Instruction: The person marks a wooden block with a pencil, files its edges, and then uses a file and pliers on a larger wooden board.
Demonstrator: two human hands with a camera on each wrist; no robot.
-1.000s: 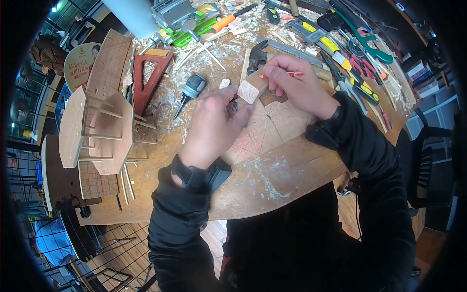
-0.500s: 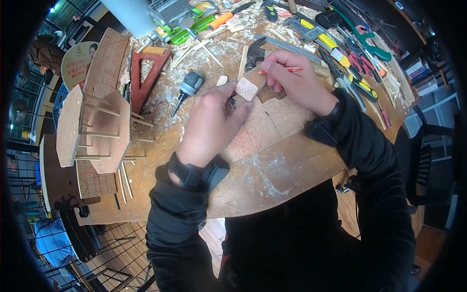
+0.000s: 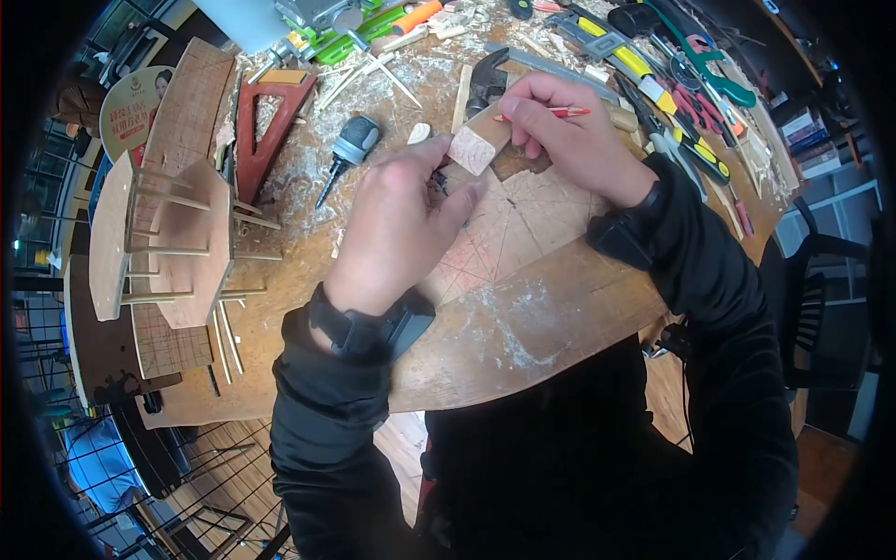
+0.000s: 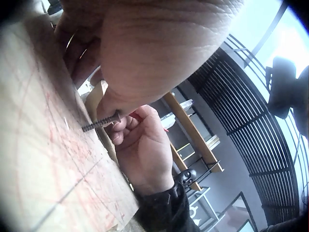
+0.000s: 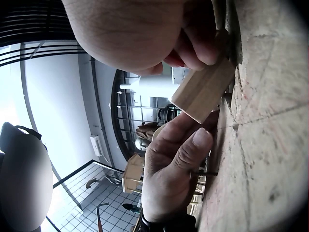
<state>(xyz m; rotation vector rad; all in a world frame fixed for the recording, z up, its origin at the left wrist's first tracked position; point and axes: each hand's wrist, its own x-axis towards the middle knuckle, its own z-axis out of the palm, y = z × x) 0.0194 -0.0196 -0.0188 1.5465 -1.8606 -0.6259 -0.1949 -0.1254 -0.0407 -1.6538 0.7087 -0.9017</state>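
A short square wooden block [image 3: 473,151] is tilted over a pencil-marked board [image 3: 537,233] with crossing lines. My left hand [image 3: 397,219] grips the block's near end from the left, thumb low beside it. Under that hand a dark screw [image 4: 102,123] stands out over the board; the right wrist view shows the screw [image 5: 206,173] by the left thumb. My right hand [image 3: 574,140] pinches a red pencil [image 3: 571,112] and rests at the block's far right side. In the right wrist view, the block [image 5: 205,89] lies between both hands' fingers.
Left of the hands lie a screwdriver-like tool [image 3: 355,140] and a red triangular frame [image 3: 271,131]. A wooden rack with dowels [image 3: 196,247] stands at the table's left. Behind are a hammer [image 3: 487,79], wood shavings, and several cutters and pliers [image 3: 686,112].
The head view has shifted, so the table's things sit slightly further left and higher. Both hands keep nearly the same hold on block and pencil.
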